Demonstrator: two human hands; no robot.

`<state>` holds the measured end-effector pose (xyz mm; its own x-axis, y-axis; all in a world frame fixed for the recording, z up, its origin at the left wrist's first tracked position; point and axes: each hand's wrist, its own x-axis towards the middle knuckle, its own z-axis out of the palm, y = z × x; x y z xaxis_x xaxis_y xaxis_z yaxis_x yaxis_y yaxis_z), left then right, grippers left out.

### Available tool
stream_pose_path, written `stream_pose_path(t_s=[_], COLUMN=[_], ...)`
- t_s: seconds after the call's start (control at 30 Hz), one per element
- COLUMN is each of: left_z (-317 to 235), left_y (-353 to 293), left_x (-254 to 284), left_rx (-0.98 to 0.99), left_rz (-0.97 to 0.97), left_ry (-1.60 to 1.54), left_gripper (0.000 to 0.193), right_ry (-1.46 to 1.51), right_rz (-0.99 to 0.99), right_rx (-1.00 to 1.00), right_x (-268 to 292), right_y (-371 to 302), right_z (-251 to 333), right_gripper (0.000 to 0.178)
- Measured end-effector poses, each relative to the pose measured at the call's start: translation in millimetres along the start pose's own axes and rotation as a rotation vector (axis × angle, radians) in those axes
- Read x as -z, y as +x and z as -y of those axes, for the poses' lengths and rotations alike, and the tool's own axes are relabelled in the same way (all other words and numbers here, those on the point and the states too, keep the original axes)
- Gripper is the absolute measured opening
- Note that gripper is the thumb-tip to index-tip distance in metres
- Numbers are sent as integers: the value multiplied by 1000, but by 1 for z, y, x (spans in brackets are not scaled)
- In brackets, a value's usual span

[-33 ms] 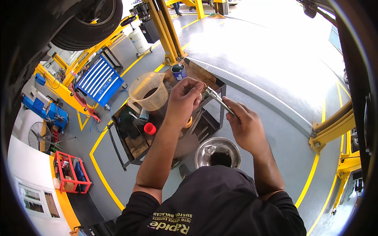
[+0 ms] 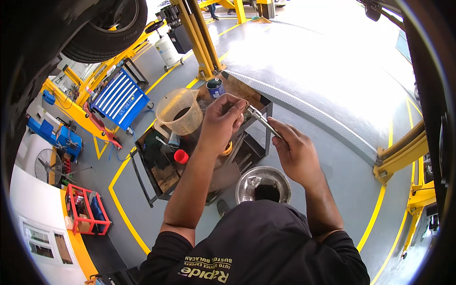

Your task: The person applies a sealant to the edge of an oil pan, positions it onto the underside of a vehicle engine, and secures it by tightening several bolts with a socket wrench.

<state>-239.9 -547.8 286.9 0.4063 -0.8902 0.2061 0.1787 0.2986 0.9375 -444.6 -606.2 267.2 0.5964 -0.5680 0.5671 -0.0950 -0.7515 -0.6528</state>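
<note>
My right hand [image 2: 297,154] holds a slim silver socket wrench [image 2: 260,117], thumb and fingers along its shaft. The tool slants up and left, with its socket end at my left fingertips. My left hand [image 2: 223,116] is closed in a pinch there; a small part seems to sit between thumb and forefinger, too hidden to name. Below and beyond my hands stands a dark cart [image 2: 164,178] carrying a large translucent measuring jug [image 2: 178,114] with dark liquid. A round metal drain pan [image 2: 242,187] with a dark opening sits beneath my right forearm.
On the cart are a red cap-like piece [image 2: 181,156], a blue can [image 2: 215,88] and a yellow ring-shaped thing [image 2: 227,149]. A yellow lift post [image 2: 199,42] rises behind it. A vehicle wheel [image 2: 107,33] hangs at upper left. Farther left stand a blue tool chest [image 2: 120,98] and a red trolley [image 2: 87,209].
</note>
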Motion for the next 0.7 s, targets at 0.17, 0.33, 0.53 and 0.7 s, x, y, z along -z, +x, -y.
stream_pose_path(t_s=[0.17, 0.33, 0.53, 0.7], left_z=[-15, -26, -72, -118], left_y=[8, 12, 32, 47], left_x=[7, 3, -39, -62], left_rx=[-78, -41, -134, -290], left_rz=[202, 183, 186, 240], left_ry=[193, 236, -38, -37], left_gripper=[7, 10, 16, 14], right_ry=[-8, 427, 618, 785], right_rz=[10, 88, -88, -217], right_rx=[-22, -188, -92, 53], right_x=[4, 4, 7, 13], right_y=[3, 8, 40, 81], right_z=[7, -1, 23, 56], right_gripper=[38, 39, 41, 26])
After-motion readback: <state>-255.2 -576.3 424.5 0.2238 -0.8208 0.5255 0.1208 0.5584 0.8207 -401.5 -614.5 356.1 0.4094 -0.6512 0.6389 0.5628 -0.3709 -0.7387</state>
